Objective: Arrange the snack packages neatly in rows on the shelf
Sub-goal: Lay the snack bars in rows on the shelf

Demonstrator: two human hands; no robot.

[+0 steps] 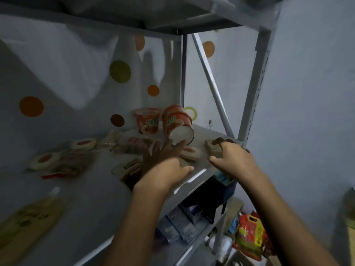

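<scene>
still sorting: left hand (165, 160) lies flat and open by the tipped cup (177, 125), right hand (230, 156) clutches a brown packet (212, 149), which next needs lining up.

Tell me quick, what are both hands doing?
Left hand: open, flat on the shelf, holding nothing.
Right hand: curled over a brown packet.

yellow pouch (28, 223) blurred, cut off at edge
</scene>
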